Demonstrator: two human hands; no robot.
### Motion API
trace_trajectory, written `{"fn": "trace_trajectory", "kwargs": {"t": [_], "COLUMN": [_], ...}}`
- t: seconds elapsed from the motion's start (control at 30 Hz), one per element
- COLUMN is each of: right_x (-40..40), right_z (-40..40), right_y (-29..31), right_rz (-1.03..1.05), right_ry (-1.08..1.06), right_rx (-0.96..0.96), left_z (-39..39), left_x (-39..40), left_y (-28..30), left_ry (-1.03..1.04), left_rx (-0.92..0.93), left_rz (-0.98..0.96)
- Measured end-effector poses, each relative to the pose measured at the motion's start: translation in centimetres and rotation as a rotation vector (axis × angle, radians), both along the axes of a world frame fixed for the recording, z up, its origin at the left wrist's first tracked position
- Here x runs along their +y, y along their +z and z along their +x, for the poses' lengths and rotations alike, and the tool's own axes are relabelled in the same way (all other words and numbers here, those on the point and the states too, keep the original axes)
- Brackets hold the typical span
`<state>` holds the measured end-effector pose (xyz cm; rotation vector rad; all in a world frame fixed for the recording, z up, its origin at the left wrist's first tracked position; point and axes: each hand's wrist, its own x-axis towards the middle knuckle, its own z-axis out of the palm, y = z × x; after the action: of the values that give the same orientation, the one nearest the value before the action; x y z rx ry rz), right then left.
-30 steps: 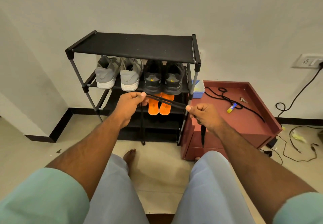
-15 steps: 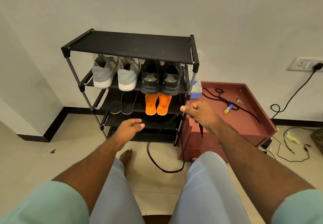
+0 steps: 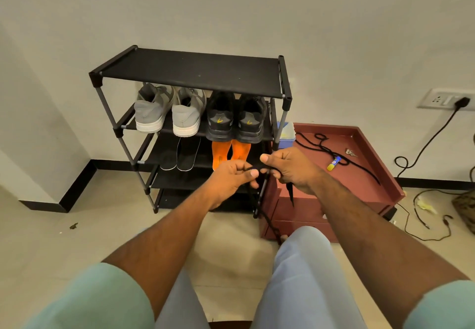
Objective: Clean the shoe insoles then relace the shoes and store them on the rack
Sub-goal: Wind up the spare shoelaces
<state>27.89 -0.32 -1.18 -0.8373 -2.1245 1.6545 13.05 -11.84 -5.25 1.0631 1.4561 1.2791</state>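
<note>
Pinching the black shoelace between your left hand and right hand before the shoe rack, you'll find it limp and light; grip near its tip.

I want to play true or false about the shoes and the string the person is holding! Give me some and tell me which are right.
1. Both hands, left hand and right hand, pinch the black shoelace. True.
2. The grey sneakers sit on the floor. False: they sit on a shelf of the black shoe rack, beside the black sneakers.
3. The orange insoles lie on the shelf under the black sneakers. True.
4. The glue stick lies on the rack's top shelf. False: it lies on the red cabinet, near another black lace.
</note>
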Motion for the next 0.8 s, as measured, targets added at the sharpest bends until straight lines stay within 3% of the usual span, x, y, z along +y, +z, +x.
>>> {"fn": "trace_trajectory", "kwargs": {"t": [0.2,0.5,0.8], "right_x": [0.4,0.4,0.5], "right_z": [0.8,0.3,-0.1], "right_y": [-1.2,-1.2,-0.8], "right_rz": [-0.156,-0.247,-0.285], "right_ry": [0.026,0.041,0.017], "right_rx": [-0.043,-0.020,0.003], "left_z": [-3.8,-6.7,-6.9], "left_x": [-0.7,-1.6,-2.2], "left_y": [1.9,2.8,1.9], "left_ry": [0.045,0.123,0.140], "left_rx": [0.253,0.344,0.100], "left_rz": [0.018,-0.001,0.050]}}
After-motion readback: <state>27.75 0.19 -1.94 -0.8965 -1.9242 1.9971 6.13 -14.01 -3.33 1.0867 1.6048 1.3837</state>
